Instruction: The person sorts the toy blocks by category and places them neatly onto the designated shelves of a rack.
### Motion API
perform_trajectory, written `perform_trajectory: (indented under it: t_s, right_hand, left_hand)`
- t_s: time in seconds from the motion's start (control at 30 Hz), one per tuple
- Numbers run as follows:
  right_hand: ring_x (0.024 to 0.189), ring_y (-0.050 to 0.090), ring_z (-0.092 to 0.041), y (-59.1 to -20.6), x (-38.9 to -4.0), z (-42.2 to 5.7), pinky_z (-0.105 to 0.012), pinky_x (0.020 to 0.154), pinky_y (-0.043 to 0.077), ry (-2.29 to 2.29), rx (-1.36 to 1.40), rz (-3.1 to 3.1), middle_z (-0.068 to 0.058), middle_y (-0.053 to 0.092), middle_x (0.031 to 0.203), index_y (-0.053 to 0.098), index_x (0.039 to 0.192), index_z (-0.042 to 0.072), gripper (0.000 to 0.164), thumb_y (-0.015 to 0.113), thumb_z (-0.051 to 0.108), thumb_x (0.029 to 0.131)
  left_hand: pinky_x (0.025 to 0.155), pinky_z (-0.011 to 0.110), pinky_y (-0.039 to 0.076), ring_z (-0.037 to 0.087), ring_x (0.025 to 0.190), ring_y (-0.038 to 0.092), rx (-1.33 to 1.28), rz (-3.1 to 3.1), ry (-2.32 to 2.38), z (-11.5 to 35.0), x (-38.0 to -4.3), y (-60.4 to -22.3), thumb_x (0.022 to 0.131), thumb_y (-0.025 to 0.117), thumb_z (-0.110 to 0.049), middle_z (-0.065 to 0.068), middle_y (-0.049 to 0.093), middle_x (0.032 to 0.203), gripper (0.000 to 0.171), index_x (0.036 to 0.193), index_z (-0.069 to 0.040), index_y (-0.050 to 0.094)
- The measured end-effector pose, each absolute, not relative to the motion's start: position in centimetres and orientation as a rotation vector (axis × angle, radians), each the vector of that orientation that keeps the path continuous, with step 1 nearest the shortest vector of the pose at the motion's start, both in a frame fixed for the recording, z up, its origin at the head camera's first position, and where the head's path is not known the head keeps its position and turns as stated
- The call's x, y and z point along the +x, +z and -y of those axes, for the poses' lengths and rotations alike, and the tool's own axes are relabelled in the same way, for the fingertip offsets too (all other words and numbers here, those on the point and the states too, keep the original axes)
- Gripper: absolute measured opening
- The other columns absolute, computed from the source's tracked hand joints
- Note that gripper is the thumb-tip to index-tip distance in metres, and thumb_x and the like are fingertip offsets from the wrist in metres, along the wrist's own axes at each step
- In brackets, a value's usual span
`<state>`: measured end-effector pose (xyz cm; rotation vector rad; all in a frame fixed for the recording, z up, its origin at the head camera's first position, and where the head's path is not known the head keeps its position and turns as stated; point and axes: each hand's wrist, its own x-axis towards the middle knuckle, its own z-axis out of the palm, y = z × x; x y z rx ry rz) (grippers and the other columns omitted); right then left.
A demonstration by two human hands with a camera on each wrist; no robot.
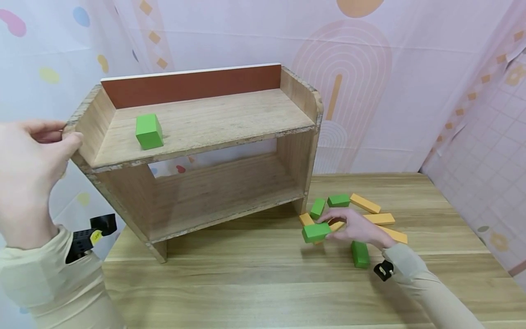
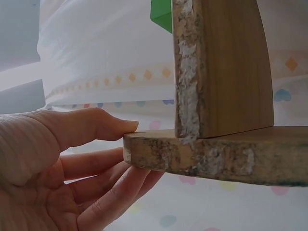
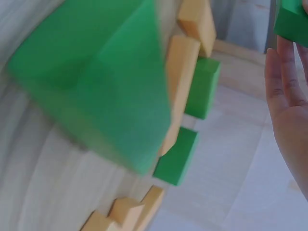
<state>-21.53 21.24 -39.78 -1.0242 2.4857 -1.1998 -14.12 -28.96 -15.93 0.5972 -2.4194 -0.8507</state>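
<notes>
My left hand (image 1: 28, 160) pinches the rounded upper corner of the wooden shelf unit's (image 1: 223, 112) left side panel. In the left wrist view the thumb (image 2: 113, 126) lies on one face of that panel and the fingers on the other. A green block (image 1: 149, 132) stands on the top board, toward its left end. Right of the unit, my right hand (image 1: 353, 224) holds another green block (image 1: 315, 232) by its end, low over the table. That held block (image 3: 292, 21) shows at the upper right corner of the right wrist view.
Around my right hand lie loose green blocks (image 1: 360, 254) and several orange-yellow blocks (image 1: 365, 203) on the wood-grain table (image 1: 255, 288). One green block (image 3: 96, 82) looms large near the right wrist camera. A patterned cloth (image 1: 411, 91) hangs behind the table.
</notes>
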Motion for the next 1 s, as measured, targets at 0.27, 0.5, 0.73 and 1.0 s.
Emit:
perform_trajectory:
  t_s: [0.27, 0.5, 0.73, 1.0]
  right_hand:
    - [0.098, 0.06, -0.004, -38.3, -21.4, -19.5, -0.039, 0.088, 0.052, -1.303, -1.128, -2.485, -0.009, 0.065, 0.116, 0.066, 0.115, 0.01, 0.038, 0.075, 0.009, 0.078]
    - [0.098, 0.061, -0.008, -36.5, -21.2, -17.7, -0.029, 0.088, 0.051, -1.419, -1.169, -2.458, -0.012, 0.066, 0.114, 0.066, 0.114, 0.005, 0.036, 0.074, 0.007, 0.079]
    - [0.103, 0.058, -0.003, -34.9, -20.8, -16.2, -0.028, 0.091, 0.049, -1.479, -1.201, -2.432, -0.012, 0.065, 0.116, 0.065, 0.115, 0.007, 0.035, 0.073, 0.007, 0.08]
    - [0.092, 0.057, -0.007, -32.8, -20.6, -14.4, -0.021, 0.082, 0.049, -1.574, -1.285, -2.416, -0.007, 0.065, 0.112, 0.066, 0.114, 0.006, 0.037, 0.074, 0.003, 0.078]
  left_hand:
    - [0.045, 0.009, 0.032, -0.021, 0.051, 0.033, 0.608, 2.403, -0.863, 28.8, -13.9, -15.9, 0.088, 0.05, -0.036, -0.041, 0.028, 0.048, 0.056, 0.135, -0.005, 0.053]
    - [0.052, 0.004, 0.031, -0.021, 0.059, 0.034, 0.639, 2.375, -0.893, 28.8, -13.7, -16.3, 0.087, 0.052, -0.039, -0.04, 0.03, 0.057, 0.056, 0.137, -0.012, 0.052]
    - [0.054, 0.003, 0.03, -0.019, 0.063, 0.034, 0.678, 2.35, -0.885, 28.7, -13.8, -16.5, 0.087, 0.052, -0.04, -0.036, 0.033, 0.067, 0.055, 0.137, -0.016, 0.053]
    - [0.054, 0.003, 0.03, -0.019, 0.064, 0.036, 0.672, 2.319, -0.905, 28.8, -13.9, -16.7, 0.087, 0.054, -0.038, -0.036, 0.033, 0.067, 0.054, 0.135, -0.016, 0.054]
